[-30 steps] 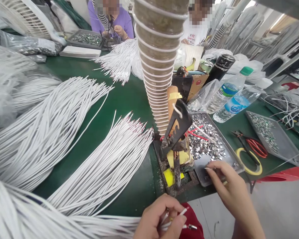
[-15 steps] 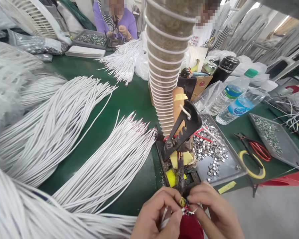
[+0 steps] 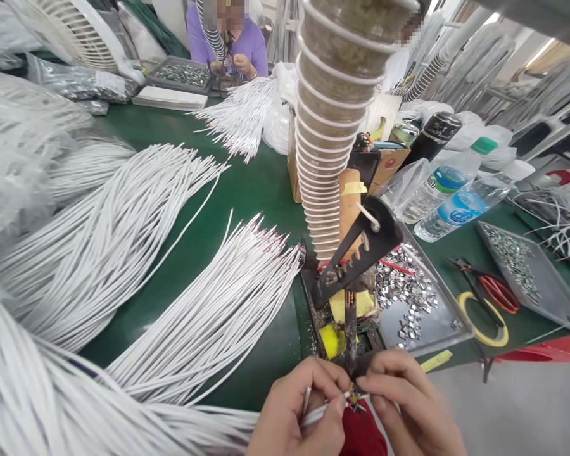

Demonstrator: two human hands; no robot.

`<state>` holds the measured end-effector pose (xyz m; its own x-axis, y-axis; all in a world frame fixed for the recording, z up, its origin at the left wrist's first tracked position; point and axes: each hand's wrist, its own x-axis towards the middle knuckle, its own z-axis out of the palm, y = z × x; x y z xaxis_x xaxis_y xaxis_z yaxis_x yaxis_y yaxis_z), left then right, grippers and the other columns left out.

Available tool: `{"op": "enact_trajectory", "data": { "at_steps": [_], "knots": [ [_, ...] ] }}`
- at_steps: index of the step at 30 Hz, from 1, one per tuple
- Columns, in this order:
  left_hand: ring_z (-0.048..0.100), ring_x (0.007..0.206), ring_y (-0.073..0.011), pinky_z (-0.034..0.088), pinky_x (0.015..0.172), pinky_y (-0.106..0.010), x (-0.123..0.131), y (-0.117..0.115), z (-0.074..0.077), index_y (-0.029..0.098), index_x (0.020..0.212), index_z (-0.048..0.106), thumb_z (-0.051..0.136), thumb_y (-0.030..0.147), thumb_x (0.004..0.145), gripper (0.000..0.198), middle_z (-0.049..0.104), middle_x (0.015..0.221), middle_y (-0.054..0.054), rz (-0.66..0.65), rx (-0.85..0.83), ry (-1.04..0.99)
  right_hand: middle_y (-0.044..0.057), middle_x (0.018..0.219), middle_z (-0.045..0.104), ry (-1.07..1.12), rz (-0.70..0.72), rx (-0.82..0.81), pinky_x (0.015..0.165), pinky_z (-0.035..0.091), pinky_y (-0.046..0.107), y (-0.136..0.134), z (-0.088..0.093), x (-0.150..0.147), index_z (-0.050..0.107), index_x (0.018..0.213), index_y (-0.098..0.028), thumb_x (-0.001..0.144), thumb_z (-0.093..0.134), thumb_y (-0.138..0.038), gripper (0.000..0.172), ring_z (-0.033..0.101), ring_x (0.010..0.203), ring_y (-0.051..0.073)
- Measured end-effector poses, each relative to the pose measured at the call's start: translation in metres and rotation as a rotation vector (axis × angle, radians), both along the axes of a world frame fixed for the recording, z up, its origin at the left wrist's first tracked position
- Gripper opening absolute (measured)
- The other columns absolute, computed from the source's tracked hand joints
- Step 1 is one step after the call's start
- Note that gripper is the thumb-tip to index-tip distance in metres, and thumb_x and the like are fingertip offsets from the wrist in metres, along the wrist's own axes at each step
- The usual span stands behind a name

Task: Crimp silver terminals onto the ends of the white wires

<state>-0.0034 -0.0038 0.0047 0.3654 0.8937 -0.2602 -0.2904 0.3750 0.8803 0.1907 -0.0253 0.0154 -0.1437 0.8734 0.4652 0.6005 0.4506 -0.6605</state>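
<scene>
My left hand [image 3: 299, 405] is closed around a white cable [image 3: 314, 415], with its end pointing towards my right hand. My right hand [image 3: 408, 399] pinches beside that end, and what its fingertips hold is too small to make out. Between the two hands sits a small part with thin wires and shiny metal [image 3: 356, 400]. Just above it hangs the tip of a soldering iron [image 3: 350, 329], fixed pointing down in a black metal stand [image 3: 361, 250]. A yellow sponge [image 3: 331, 341] lies at the stand's base.
White cable bundles [image 3: 209, 310] cover the left. A ribbed hose [image 3: 335, 126] stands behind the iron. To the right are a tray of small metal pieces [image 3: 434, 316], water bottles [image 3: 460, 206], pliers [image 3: 496, 291], yellow tape [image 3: 489, 339] and another tray [image 3: 541, 272]. A person [image 3: 251, 47] works opposite.
The view has shifted slightly, so the stand and hose appear further right. Both hands stay close together under the iron tip; the small part between them has turned a little.
</scene>
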Motion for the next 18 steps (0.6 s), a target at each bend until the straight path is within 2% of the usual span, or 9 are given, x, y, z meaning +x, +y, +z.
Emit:
{"op": "enact_trajectory", "data": {
  "at_steps": [4, 9, 11, 14, 18],
  "knots": [
    [0.065, 0.080, -0.0168, 0.050, 0.077, -0.023, 0.002, 0.004, 0.002, 0.020, 0.078, 0.070, 0.074, 0.013, 0.089, 0.013, 0.075, 0.091, -0.003, 0.022, 0.042, 0.015, 0.005, 0.104, 0.073, -0.029, -0.108, 0.012, 0.083, 0.064, 0.020, -0.013, -0.013, 0.004, 0.066, 0.107, -0.024, 0.097, 0.063, -0.008, 0.019, 0.078, 0.093, 0.014],
    [0.064, 0.078, -0.0154, 0.050, 0.075, -0.022, 0.005, 0.009, 0.007, 0.020, 0.076, 0.068, 0.074, 0.012, 0.086, 0.015, 0.075, 0.092, -0.002, 0.061, 0.013, 0.026, 0.005, 0.098, 0.080, -0.140, -0.122, 0.152, 0.087, 0.066, 0.022, -0.010, -0.019, 0.001, 0.064, 0.104, -0.023, 0.092, 0.065, -0.005, 0.022, 0.082, 0.088, 0.014],
    [0.062, 0.074, -0.0137, 0.049, 0.072, -0.020, 0.005, 0.011, 0.010, 0.020, 0.076, 0.068, 0.073, 0.012, 0.085, 0.014, 0.075, 0.092, -0.001, 0.071, 0.016, 0.040, 0.005, 0.097, 0.081, -0.141, -0.142, 0.171, 0.084, 0.066, 0.022, -0.007, -0.018, -0.002, 0.064, 0.104, -0.023, 0.091, 0.065, -0.005, 0.022, 0.082, 0.087, 0.014],
    [0.064, 0.077, -0.0143, 0.051, 0.074, -0.019, 0.002, 0.014, 0.013, 0.020, 0.076, 0.067, 0.073, 0.013, 0.087, 0.014, 0.076, 0.092, -0.001, 0.059, 0.030, 0.052, 0.005, 0.095, 0.082, -0.158, -0.150, 0.223, 0.079, 0.067, 0.020, -0.004, -0.017, -0.003, 0.065, 0.102, -0.023, 0.091, 0.067, -0.006, 0.020, 0.082, 0.082, 0.014],
    [0.069, 0.082, -0.0144, 0.053, 0.077, -0.018, 0.000, 0.016, 0.012, 0.021, 0.079, 0.067, 0.073, 0.011, 0.088, 0.015, 0.077, 0.093, 0.000, 0.034, 0.071, 0.083, 0.005, 0.095, 0.081, -0.196, -0.190, 0.254, 0.082, 0.067, 0.022, -0.003, -0.016, -0.005, 0.066, 0.101, -0.022, 0.093, 0.068, -0.008, 0.017, 0.082, 0.082, 0.014]
  ]
}}
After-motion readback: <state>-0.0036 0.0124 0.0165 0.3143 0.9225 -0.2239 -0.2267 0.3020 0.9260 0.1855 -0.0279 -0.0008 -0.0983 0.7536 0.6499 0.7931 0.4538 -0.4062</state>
